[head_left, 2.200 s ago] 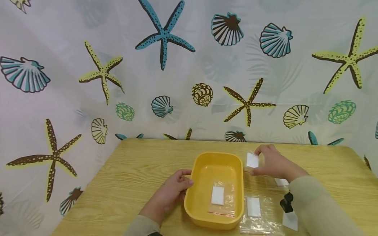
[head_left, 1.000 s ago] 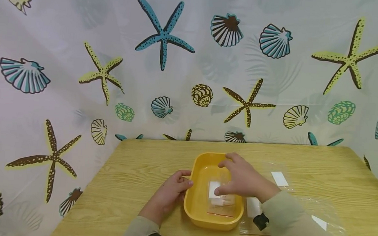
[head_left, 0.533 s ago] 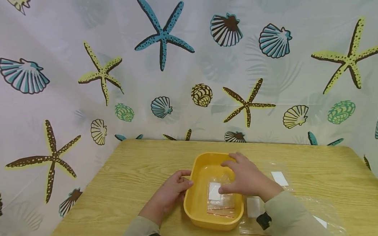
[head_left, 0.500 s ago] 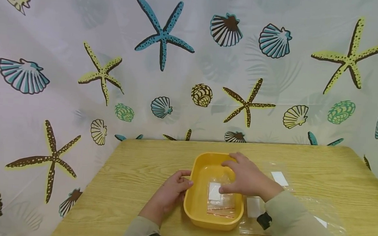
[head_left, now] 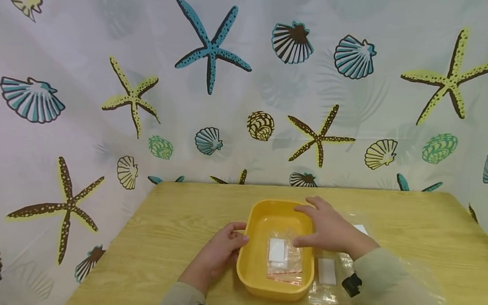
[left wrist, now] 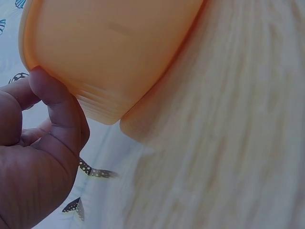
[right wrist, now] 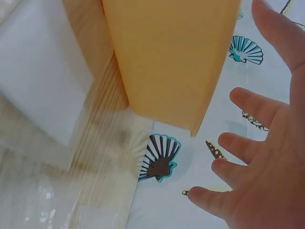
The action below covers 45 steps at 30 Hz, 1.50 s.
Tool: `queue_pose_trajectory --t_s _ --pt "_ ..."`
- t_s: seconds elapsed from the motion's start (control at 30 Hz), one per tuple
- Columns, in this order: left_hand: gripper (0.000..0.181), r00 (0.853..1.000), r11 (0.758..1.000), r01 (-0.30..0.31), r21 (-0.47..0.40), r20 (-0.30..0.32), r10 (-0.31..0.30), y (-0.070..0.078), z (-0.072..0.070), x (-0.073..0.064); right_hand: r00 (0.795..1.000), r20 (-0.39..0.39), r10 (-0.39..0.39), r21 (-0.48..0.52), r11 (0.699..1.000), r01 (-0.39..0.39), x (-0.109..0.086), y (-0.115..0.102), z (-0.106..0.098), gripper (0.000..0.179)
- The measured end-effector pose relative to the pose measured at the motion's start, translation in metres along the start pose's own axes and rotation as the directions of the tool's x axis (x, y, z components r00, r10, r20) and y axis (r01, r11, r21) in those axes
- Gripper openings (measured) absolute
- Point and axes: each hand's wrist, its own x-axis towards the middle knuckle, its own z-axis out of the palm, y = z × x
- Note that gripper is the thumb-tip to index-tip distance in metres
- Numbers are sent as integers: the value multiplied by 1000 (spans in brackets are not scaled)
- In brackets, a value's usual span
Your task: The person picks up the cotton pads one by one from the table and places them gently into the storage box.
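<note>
A yellow plastic tub (head_left: 273,292) stands on the wooden table. My left hand (head_left: 217,249) holds it by the left rim; in the left wrist view the fingers (left wrist: 52,93) bend at the tub's edge. Inside the tub lie two overlapping clear zip bags (head_left: 277,251) with red seal lines, the upper one showing a white rectangle. Over the tub's right rim is my right hand (head_left: 333,230), fingers spread and holding nothing. The right wrist view shows that hand's spread fingers (right wrist: 243,148) apart from the tub's outer wall (right wrist: 167,62).
Right of the tub lies another zip bag (head_left: 327,272) with a white rectangle. Farther back, a second bag's white insert (head_left: 361,228) is partly covered by the right hand. More clear plastic shows under the right forearm. A shell-patterned curtain (head_left: 226,161) hangs behind the table (head_left: 173,213).
My right hand carried a zip bag from the table's right side into the tub and let it go there. It has since drawn up and rightward. The left hand stayed on the rim.
</note>
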Motion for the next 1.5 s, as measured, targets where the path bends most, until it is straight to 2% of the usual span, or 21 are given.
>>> queue_pose_trajectory --t_s 0.27,0.87,1.5 --pt "51 1000 1000 -6 -23 13 6 -3 -2 -1 1000 15 16 44 999 -16 -3 17 -5 85" --pt "51 999 999 -24 -36 32 26 1 -2 0 999 -14 46 21 999 -46 -20 58 -27 90" --pt "49 999 999 -14 -49 35 16 -1 -1 -1 990 53 130 -10 991 -130 -34 97 -41 92"
